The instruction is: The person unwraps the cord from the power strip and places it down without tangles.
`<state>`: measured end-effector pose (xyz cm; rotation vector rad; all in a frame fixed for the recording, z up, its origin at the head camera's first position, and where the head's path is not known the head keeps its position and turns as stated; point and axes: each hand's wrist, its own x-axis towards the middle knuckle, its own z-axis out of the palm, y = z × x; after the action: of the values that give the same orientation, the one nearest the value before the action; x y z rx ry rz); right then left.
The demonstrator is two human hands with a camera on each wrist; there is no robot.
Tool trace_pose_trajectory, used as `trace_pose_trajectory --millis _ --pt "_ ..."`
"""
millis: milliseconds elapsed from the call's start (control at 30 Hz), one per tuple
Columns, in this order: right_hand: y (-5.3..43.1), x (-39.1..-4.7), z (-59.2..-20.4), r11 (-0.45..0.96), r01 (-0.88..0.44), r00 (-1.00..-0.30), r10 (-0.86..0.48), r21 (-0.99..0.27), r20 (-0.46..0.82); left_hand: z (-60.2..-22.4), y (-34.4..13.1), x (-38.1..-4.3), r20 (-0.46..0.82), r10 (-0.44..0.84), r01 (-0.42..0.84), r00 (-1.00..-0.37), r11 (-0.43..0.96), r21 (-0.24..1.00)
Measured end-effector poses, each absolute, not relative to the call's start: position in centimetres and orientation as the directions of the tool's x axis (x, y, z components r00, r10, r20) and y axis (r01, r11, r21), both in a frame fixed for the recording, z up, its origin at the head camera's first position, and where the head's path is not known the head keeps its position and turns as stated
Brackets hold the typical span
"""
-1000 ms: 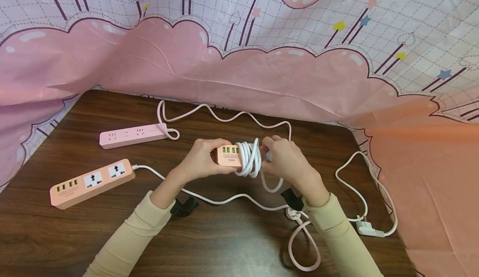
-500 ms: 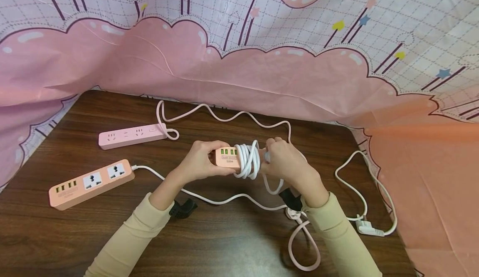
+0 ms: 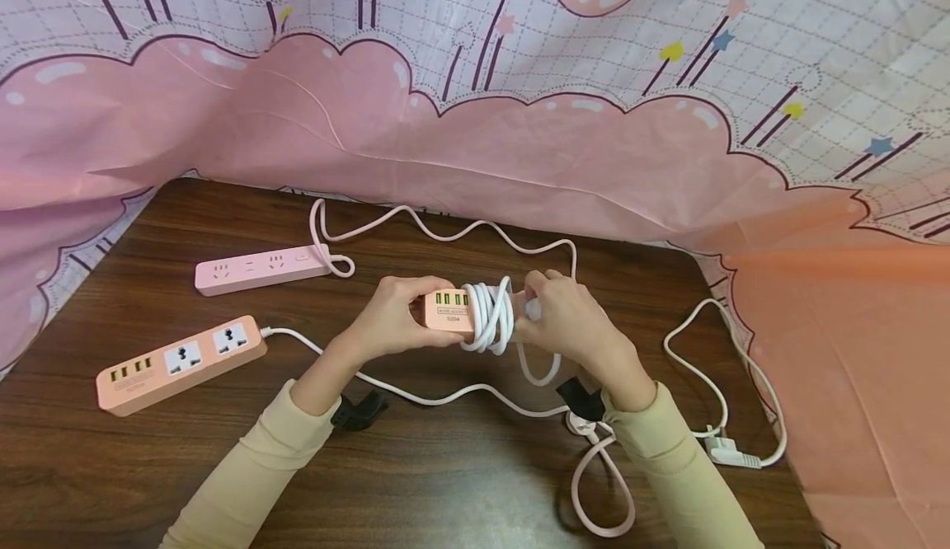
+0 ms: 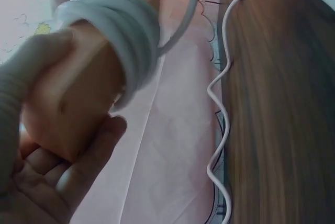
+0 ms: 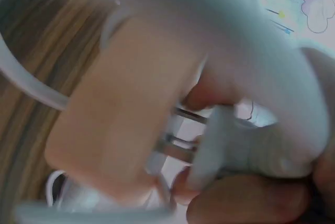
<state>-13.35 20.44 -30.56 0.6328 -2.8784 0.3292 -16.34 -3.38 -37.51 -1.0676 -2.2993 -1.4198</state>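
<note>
In the head view, my left hand grips the USB end of a peach power strip, held up over the table. Several turns of white cord are wound around the strip's middle. My right hand is at the strip's other end and pinches a white plug. The right wrist view, though blurred, shows metal pins between the plug and the strip's socket face; how deep they sit I cannot tell. My left fingers and thumb curl round the strip's end in the left wrist view.
A second peach power strip lies at left, its white cord running to the right. Behind it lies a pink strip with a long pink cord. A white plug rests at right on the wooden table. A patterned curtain surrounds the back.
The held strip and left hand have shifted slightly to the left. My right hand still holds the plug at the strip's end. The things on the table have not moved.
</note>
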Motion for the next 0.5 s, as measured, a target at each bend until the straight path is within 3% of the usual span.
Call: trace_pose_trajectory --millis 133,367,500 --pt "21.2 -13.2 -30.5 0.882 -0.384 -0.911 -0.315 -0.273 0.265 -37.8 -4.0 -16.5 0.558 0.427 0.691 -0.711 0.282 0.666" --pt "21.3 -11.4 -30.7 0.808 -0.460 -0.854 -0.291 -0.367 0.431 -37.7 -4.9 -17.0 0.558 0.330 0.641 -0.761 0.254 0.724" --pt "21.9 -10.6 -31.7 0.779 -0.444 -0.861 -0.234 -0.443 0.452 -36.9 -5.4 -17.0 0.545 0.280 0.607 -0.790 0.231 0.760"
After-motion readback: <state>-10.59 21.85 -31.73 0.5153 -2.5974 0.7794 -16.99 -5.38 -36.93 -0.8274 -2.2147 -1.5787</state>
